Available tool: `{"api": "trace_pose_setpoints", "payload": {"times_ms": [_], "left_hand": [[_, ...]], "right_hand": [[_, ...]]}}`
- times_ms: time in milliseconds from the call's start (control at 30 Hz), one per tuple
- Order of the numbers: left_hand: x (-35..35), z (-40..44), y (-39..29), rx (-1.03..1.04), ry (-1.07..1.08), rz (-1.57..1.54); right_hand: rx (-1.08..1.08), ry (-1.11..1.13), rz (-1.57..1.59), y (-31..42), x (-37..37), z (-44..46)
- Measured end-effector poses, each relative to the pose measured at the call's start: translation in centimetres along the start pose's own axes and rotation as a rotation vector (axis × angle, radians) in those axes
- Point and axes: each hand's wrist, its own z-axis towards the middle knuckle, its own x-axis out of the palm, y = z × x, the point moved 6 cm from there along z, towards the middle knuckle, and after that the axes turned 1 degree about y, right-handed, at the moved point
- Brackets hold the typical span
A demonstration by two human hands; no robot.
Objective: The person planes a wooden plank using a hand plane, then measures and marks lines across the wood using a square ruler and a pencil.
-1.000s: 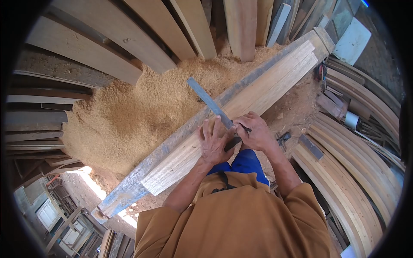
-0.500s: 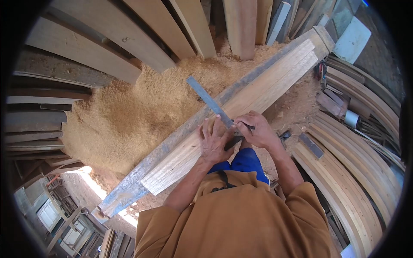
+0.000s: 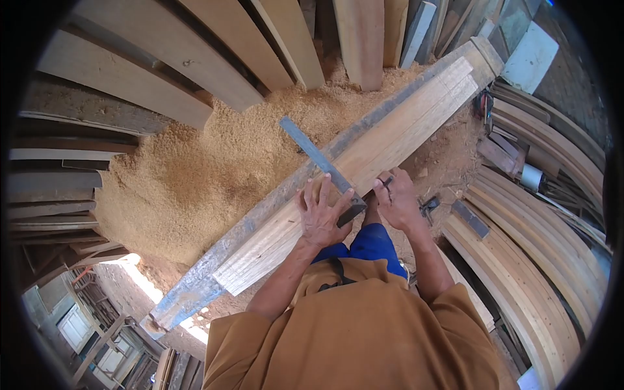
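A pale wooden board lies diagonally along a worn, bluish-grey bench beam. Across it rests a metal try square, its blade jutting past the beam's far side and its dark stock near my body. My left hand holds the square down, fingers spread over the blade and thumb by the stock. To the right of the stock, by the board's near edge, my right hand is closed on a short dark pencil. The pencil is apart from the square, and its tip cannot be made out.
Sawdust is heaped beyond the beam. Wide planks lean along the far side. Stacked long boards lie on the right, with a dark grey block on them. A dark metal tool sits right of my right hand.
My right hand has moved right, away from the square's blade, taking the pencil along. My left hand and the square have stayed nearly in place.
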Motion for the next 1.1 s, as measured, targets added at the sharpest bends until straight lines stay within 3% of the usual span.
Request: {"api": "trace_pose_setpoints", "payload": {"times_ms": [67,167,467,1100], "left_hand": [[0.0,0.0,0.0,-0.007,0.003,-0.008],[0.3,-0.2,0.2,0.001,-0.02,-0.015],[-0.5,-2.7,2.2,0.023,0.002,-0.059],[-0.1,-2.9,2.3,0.03,-0.007,-0.033]], "right_hand": [[0.061,-0.111,-0.17,-2.0,1.9,-2.2],[0.235,0.16,0.249,-4.3,9.0,-4.2],[0.277,0.137,0.61,-2.8,13.3,-5.8],[0.281,0.101,0.496,-3.2,13.1,-5.7]]}}
